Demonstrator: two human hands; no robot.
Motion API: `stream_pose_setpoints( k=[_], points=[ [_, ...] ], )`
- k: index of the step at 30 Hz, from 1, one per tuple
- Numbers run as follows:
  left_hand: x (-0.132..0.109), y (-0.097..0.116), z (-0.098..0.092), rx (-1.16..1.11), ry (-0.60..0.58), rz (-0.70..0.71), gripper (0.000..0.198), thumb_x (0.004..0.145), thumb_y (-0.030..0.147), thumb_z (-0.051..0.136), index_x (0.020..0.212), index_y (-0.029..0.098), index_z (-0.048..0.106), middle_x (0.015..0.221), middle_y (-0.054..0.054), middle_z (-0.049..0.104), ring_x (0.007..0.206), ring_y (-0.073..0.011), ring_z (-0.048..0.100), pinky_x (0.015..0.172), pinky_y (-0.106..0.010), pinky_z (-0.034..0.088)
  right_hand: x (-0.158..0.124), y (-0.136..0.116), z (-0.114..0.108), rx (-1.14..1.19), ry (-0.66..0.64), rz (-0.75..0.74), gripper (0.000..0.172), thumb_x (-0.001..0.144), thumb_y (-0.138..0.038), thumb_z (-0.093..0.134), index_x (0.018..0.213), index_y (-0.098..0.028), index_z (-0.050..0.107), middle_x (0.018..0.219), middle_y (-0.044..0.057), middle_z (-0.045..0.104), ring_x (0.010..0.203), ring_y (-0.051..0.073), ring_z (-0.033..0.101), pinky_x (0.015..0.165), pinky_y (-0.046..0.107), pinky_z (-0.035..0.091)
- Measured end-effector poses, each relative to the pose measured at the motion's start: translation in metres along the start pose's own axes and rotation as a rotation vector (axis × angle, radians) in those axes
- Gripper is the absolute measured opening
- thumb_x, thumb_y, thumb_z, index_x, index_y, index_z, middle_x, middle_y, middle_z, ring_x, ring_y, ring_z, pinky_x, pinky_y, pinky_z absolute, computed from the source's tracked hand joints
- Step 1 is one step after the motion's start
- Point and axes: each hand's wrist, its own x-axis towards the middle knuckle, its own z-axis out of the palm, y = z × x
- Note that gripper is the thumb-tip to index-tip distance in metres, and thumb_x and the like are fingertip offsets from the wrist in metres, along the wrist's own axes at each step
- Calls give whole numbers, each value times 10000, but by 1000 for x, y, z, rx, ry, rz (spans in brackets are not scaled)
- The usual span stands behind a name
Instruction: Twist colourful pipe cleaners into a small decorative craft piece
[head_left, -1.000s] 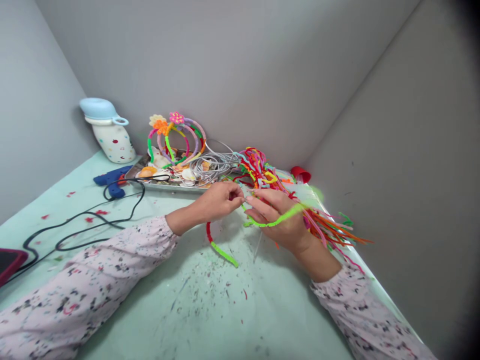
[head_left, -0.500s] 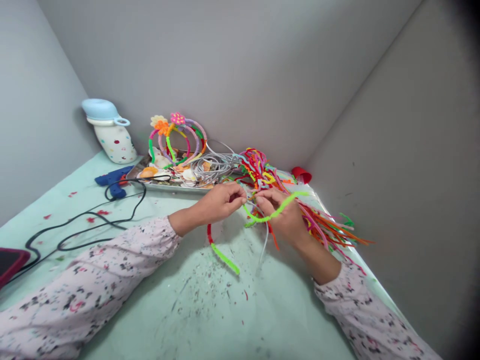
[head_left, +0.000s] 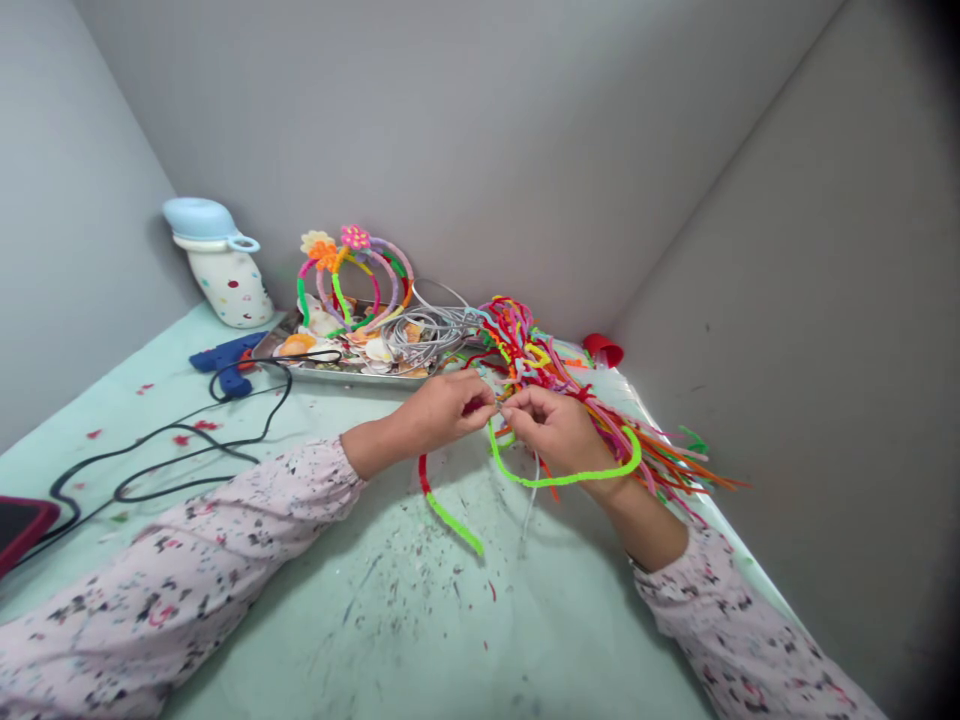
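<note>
**Item 1:** bent lime-green chenille stem (head_left: 566, 480), in a long open curve between and below the hands, its near end lost in the fingers.

**Item 2:** thin arc banded red and lime green (head_left: 444, 518), hanging from the pinch towards the counter; its core cannot be made out. A thin whitish strand (head_left: 531, 495) hangs beside it.

**Hands:** the left hand (head_left: 442, 415) is closed in a pinch where the stems meet, and the right hand (head_left: 555, 430) pinches the lime stem just beside it, knuckles nearly touching.

**Condition:** the piece in hand appears unfinished, with only part of it covered and no flower showing. Three or so looped hoops of wrapped chenille (head_left: 352, 270), topped with pink and orange flowers, stand complete-looking on a steel tray (head_left: 352, 378).

**Also present:** a loose heap of multicoloured chenille stems (head_left: 525, 345) beyond the right hand, a coil of silver wire (head_left: 427, 335), a blue glue gun (head_left: 225, 352) with a black cord (head_left: 247, 430), and a pale green counter (head_left: 420, 640) flecked with scraps.
</note>
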Motion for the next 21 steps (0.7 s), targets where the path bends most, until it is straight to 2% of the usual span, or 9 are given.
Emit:
stream_pose_setpoints(
  k=[8,12,15,18,21],
  points=[
    [-2,2,1,53,13,14,68,821,179,552,783,147,597,748,-13,575,645,-95,506,606,-210,382,1,0,0,-11,-12,-27,137,803,-273,536,788,-174,629,632,-24,591,553,99,512,529,214,396],
    [0,3,-4,-67,-55,-61,101,853,224,545,823,149,606,755,-9,592,647,-97,518,622,-216,400,1,4,0,-70,8,-30,113,795,-242,530,784,-184,626,645,-23,621,546,99,527,525,213,399],
    [0,4,-6,-135,-70,-128,73,826,171,551,861,146,609,805,-14,617,647,-93,529,628,-218,410,1,7,0,-100,27,-19,108,801,-240,527,778,-188,619,633,-22,628,545,106,544,529,217,411],
    [0,4,-6,-137,-49,-171,74,812,144,547,839,137,615,782,-14,617,645,-95,532,622,-217,407,0,9,0,-110,26,-59,126,826,-260,522,832,-188,625,657,-12,648,559,112,569,551,227,433],
    [1,5,-5,-114,-50,-140,79,808,142,549,825,136,627,754,-14,613,661,-106,539,629,-223,406,0,11,2,-150,27,-127,142,830,-276,544,903,-191,630,702,-1,666,609,122,595,582,232,447]
  ],
)
